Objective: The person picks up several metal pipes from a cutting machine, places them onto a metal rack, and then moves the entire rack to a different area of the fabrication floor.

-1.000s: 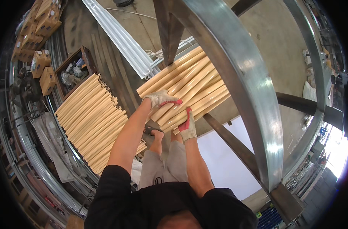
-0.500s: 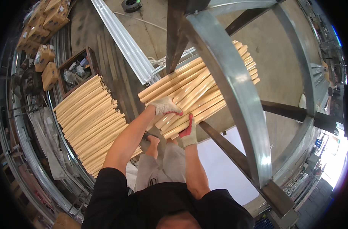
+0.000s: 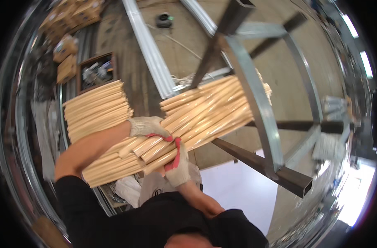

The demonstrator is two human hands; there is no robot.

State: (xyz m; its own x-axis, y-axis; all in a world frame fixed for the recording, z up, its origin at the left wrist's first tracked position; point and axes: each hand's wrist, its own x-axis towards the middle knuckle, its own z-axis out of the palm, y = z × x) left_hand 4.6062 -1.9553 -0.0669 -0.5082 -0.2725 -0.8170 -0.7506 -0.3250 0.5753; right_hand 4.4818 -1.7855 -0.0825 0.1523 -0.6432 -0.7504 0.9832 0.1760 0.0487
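Note:
Both hands wear off-white knit gloves with red palms. My left hand [image 3: 149, 127] grips the upper side of a bunch of long, glossy tan rods [image 3: 161, 144]. My right hand [image 3: 178, 165] clasps the same bunch from the near side, its thumb up against it. The near ends of the rods stick out to the left, past my hands. Their far part runs up and right over a pile of like rods [image 3: 184, 99]. A second stack of tan rods [image 3: 95, 109] lies at the left, partly behind my left forearm.
A metal frame [image 3: 261, 111] of square tubes stands at the right, over the pile's far end. White metal profiles [image 3: 149, 53] lie beyond the pile. At the left are a box of small parts [image 3: 96, 72] and cartons [image 3: 67, 68]. A white sheet [image 3: 238, 186] lies near right.
Both hands have drawn the bunch of rods toward the left and nearer me, so its ends now reach over the left stack's edge. The view has shifted too.

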